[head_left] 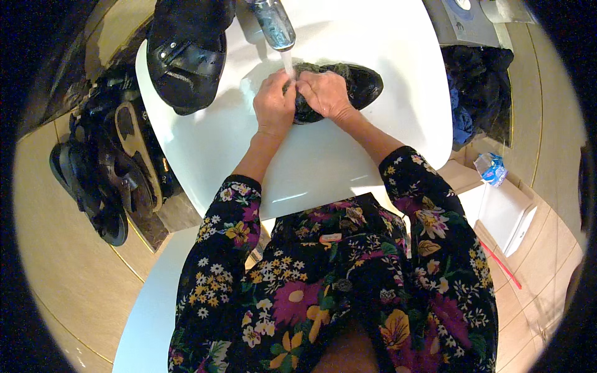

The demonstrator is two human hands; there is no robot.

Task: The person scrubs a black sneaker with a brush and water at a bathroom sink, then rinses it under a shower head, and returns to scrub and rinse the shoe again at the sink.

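A wet black shoe (366, 87) lies across the basin of a white sink (322, 163), its rounded toe pointing right. Water runs from the faucet (275, 28) down onto my fingers and the shoe. My left hand (276, 100) grips the shoe's left end, fingers curled. Close beside it, my right hand (326, 95) is closed on the shoe's middle with the knuckles up. My hands hide much of the upper. Some dark greenish, rough-looking matter (343, 70) shows behind my right hand; I cannot tell what it is.
Another black shoe (186, 74) with a strap rests on the sink's left rim. Several sandals and shoes (126, 163) sit left of the sink. At right are a dark cloth heap (480, 88), a blue-and-white plastic packet (492, 169), a white box (506, 214) and a red stick (501, 265).
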